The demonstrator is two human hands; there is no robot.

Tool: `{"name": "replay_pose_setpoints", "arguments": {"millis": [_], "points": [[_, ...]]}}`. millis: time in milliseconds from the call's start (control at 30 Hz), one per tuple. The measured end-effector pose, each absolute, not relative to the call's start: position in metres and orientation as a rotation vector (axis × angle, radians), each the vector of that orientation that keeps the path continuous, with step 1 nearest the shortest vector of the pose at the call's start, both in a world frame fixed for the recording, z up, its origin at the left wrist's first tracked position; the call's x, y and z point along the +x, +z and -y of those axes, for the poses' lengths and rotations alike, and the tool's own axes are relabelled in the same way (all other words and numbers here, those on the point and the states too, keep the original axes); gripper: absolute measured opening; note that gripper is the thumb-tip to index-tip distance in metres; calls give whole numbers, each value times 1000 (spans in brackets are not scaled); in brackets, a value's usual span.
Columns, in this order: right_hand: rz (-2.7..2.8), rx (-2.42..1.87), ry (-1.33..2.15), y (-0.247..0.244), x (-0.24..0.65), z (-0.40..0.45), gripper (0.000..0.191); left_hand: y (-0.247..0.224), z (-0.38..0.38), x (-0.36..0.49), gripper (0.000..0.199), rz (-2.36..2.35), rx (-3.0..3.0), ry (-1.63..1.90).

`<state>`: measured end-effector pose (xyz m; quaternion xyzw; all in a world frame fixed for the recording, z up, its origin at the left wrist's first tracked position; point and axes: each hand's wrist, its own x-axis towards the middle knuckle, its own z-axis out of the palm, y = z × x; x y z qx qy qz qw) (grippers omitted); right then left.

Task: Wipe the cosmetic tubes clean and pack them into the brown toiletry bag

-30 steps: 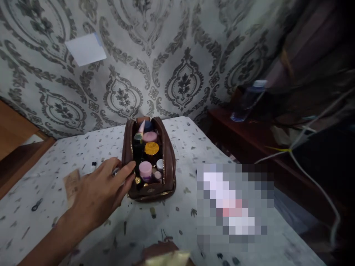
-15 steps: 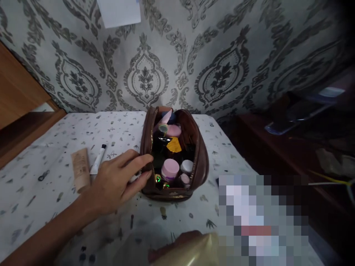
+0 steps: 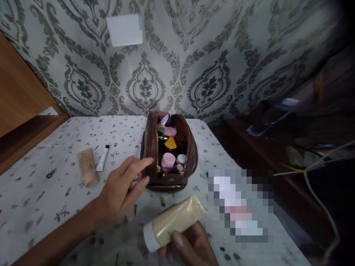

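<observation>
My left hand (image 3: 120,184) is beside a brown zip-up cosmetics bag (image 3: 192,138), thumb and fingers apart, its index fingertip at the bag's left side; whether it touches is unclear. The bag stands unzipped. Inside are a pink-lidded jar (image 3: 168,161), a white-lidded jar (image 3: 181,159), a yellow item (image 3: 170,143) and other small cosmetics. In front of the bag my right hand (image 3: 194,244) grips a pale gold squeeze tube (image 3: 177,218), its white cap (image 3: 151,236) pointing left. To the left lie a beige tube (image 3: 87,166) and a small white tube with a black cap (image 3: 103,158).
A leaf-patterned white cloth (image 3: 63,147) covers the table. A blurred-out flat item (image 3: 238,207) lies at the right. Patterned wallpaper (image 3: 144,81) rises behind, with a white paper (image 3: 124,31) on it. Wooden furniture (image 3: 24,85) stands left; cables (image 3: 305,171) hang right.
My right hand has lifted the gold tube further into view from the bottom edge. My left hand stays by the bag's left side. The view has tilted up and shifted slightly.
</observation>
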<state>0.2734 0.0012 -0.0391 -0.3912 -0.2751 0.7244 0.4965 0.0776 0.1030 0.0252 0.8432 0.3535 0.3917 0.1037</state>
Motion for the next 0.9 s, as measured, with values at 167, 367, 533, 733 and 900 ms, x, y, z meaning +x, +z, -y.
{"name": "replay_pose_setpoints", "arguments": {"millis": [167, 367, 533, 733, 900], "points": [[664, -789, 1743, -39, 262, -8, 37, 12, -47, 88, 31, -916, 1985, 1254], [477, -649, 1839, -29, 231, -5, 40, 2, -22, 108, 41, -791, 1090, 1226], [353, -625, 1818, -23, 205, -5, 42, -1, -27, 94, 46, -1009, 1223, 1398], [347, -571, 1767, -20, 178, -19, 42, -20, -41, 63, 39, -1011, 1885, 1720], [603, -607, 1535, -23, 169, -28, 46, -31, -46, 63, 41, -1237, 1493, 1558]]}}
